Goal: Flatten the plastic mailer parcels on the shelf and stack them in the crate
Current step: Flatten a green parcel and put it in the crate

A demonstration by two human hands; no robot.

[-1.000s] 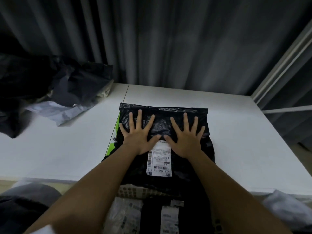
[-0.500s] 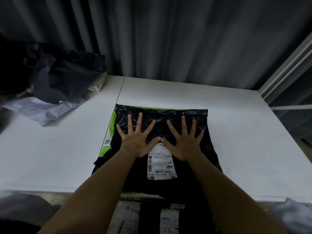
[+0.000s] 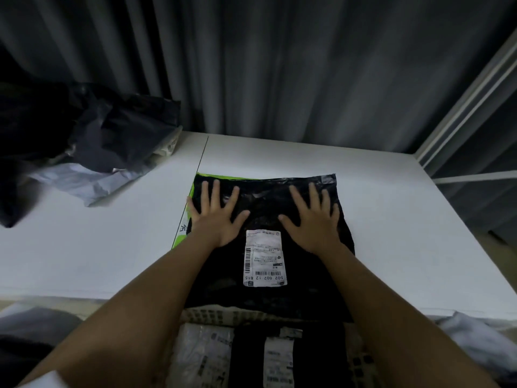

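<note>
A black plastic mailer parcel [image 3: 265,208] with a white shipping label [image 3: 265,257] lies flat on the white shelf [image 3: 98,247], over a green-edged mailer [image 3: 184,228] that peeks out at its left. My left hand [image 3: 216,211] presses flat on the parcel's upper left, fingers spread. My right hand [image 3: 314,217] presses flat on its upper right, fingers spread. Below the shelf's front edge, a crate [image 3: 212,315] holds stacked mailers, among them a black one [image 3: 279,354] and a pale one [image 3: 201,357].
A crumpled heap of dark and grey mailers [image 3: 92,147] sits at the shelf's back left. A grey curtain [image 3: 279,65] hangs behind. A white shelf post [image 3: 470,102] rises at the right. Pale bags [image 3: 475,337] lie low at the right.
Both hands have slid apart from the parcel's middle toward its upper corners, staying flat on the plastic. The parcel lies flatter and the label is fully exposed.
</note>
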